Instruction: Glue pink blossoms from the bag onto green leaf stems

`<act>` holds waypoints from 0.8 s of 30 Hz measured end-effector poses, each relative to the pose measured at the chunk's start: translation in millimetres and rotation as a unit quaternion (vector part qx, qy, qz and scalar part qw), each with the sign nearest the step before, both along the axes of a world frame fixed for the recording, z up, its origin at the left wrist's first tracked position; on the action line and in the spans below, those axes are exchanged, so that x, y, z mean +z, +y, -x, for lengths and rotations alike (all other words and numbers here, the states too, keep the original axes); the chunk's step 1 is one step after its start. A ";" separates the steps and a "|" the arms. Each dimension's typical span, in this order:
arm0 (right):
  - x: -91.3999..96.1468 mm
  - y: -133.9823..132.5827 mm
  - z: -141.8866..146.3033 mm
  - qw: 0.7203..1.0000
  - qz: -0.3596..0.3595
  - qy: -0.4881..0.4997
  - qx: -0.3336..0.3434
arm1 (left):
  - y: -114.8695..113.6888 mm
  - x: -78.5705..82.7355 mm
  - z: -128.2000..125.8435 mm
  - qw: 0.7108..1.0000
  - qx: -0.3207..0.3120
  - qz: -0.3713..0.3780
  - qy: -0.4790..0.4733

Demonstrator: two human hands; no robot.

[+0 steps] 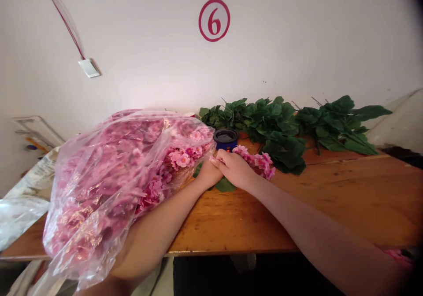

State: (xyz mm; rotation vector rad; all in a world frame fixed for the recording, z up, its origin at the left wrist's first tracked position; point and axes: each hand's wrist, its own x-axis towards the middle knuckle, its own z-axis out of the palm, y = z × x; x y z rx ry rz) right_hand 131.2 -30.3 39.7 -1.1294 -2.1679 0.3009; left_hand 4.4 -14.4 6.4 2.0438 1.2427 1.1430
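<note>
My left hand (pixel 207 174) and my right hand (pixel 235 168) meet at the middle of the wooden table (pixel 346 199), fingers curled together. The right hand lies over a sprig of pink artificial flowers (pixel 259 160) with a green leaf (pixel 224 185) under the hands. What the left hand grips is hidden behind the right hand. A small dark blue pot (pixel 226 138) stands just behind the hands. A big clear plastic bag full of pink flowers (pixel 115 177) rests over my left forearm.
Bundles of green artificial leaves (pixel 284 128) lie along the wall at the back. A red circled 6 (pixel 214 20) is on the white wall. Plastic sheeting (pixel 20 212) and clutter sit at the far left. The table's front edge runs below my arms.
</note>
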 end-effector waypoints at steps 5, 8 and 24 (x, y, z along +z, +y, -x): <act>-7.7 7.0 2.2 0.998 0.025 0.061 0.004 | 2.8 0.5 1.4 0.999 -0.037 -0.016 -0.016; -7.8 10.8 0.1 0.996 0.025 0.089 0.015 | 4.6 2.9 1.8 0.998 -0.055 0.009 -0.025; 14.3 42.1 -47.7 0.931 0.146 0.325 -0.078 | 4.4 -1.9 0.8 0.987 -0.021 0.139 -0.074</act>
